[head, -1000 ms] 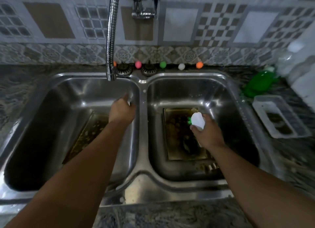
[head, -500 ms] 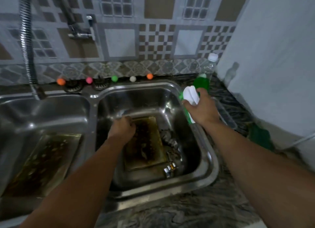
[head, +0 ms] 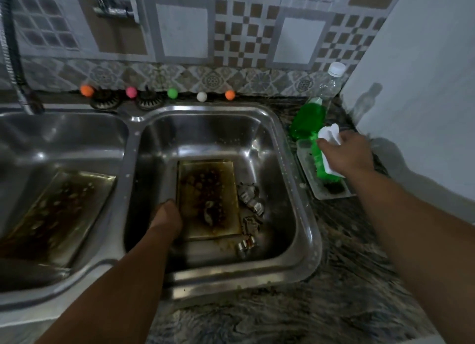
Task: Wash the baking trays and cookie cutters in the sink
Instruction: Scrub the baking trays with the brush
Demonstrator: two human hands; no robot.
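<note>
The left hand [head: 166,219] gripped the near-left edge of the stained baking tray [head: 208,198] in the right sink basin [head: 303,223], with metal cookie cutters [head: 250,207] just beside it. The right hand [head: 345,152] held a green-and-white scrubber [head: 326,151] over a clear dish [head: 312,184] on the worktop [head: 347,279]. A second tray [head: 59,210] lay in the left basin.

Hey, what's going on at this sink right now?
A person is partway into washing up at a double sink. Their left hand is down in the right basin, at the edge of a grimy baking tray, with metal cookie cutters lying beside it. Their right hand holds a green bottle with a white top over a clear plastic tray on the counter. A second dirty baking tray sits in the left basin.
</note>
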